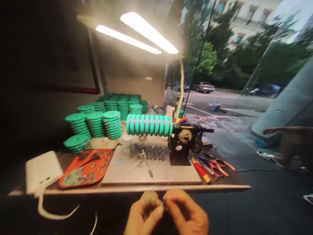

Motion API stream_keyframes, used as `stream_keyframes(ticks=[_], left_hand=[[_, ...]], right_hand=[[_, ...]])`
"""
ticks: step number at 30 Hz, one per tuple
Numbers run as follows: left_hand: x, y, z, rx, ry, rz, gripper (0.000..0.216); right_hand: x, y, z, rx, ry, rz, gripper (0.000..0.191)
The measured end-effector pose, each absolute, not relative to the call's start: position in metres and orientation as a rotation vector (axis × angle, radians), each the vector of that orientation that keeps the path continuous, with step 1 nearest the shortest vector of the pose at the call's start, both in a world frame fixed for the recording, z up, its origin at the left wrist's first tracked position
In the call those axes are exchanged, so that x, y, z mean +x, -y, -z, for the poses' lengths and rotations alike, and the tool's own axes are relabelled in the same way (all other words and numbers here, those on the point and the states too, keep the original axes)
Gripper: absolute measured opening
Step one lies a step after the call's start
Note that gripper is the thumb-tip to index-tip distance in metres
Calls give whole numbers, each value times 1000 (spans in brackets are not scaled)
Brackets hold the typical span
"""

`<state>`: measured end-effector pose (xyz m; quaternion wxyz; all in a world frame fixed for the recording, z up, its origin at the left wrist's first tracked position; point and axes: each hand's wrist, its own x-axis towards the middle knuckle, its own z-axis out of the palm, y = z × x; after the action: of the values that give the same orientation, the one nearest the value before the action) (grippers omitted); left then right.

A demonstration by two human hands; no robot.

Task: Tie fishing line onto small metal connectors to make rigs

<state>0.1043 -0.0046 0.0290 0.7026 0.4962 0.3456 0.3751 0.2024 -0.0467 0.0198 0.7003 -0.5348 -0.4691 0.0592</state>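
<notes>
Just below the front edge of the table, my left hand (144, 213) and my right hand (187, 213) are closed in pinches, fingertips meeting. Between them shows a tiny dark thing (164, 205), too small to name. Beyond the hands lies a pale board (176, 176). At its right stands a dark fixture with a round dial (185, 136). A row of teal spools (149, 125) with pink between them extends leftward from it. A thin tool with a grey end (149, 170) and several small, blurred metal pieces (154, 153) lie on the board.
An orange tray (102, 170) holds small bits, beside a white box (43, 171) with a cable. Teal spool stacks (95, 125) fill the back left. Scissors (217, 172) and a red-and-yellow tool (201, 170) lie right. A lamp (149, 32) hangs above; a person's arm (286, 130) shows far right.
</notes>
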Motion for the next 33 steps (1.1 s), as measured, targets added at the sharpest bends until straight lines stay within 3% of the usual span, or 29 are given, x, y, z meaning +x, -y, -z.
stream_keyframes(ticks=[4,14,33], left_hand=[[100,10,-37,1165,-670,-839,17],[99,7,-31,1197,-577,-797,9],[101,8,-33,1234,-649,-818,9]], right_hand=[[217,59,-37,-1323,1089,-105,4],[237,69,-56,-1323,1690,272,18],[232,70,-57,-1345,1675,359,20]])
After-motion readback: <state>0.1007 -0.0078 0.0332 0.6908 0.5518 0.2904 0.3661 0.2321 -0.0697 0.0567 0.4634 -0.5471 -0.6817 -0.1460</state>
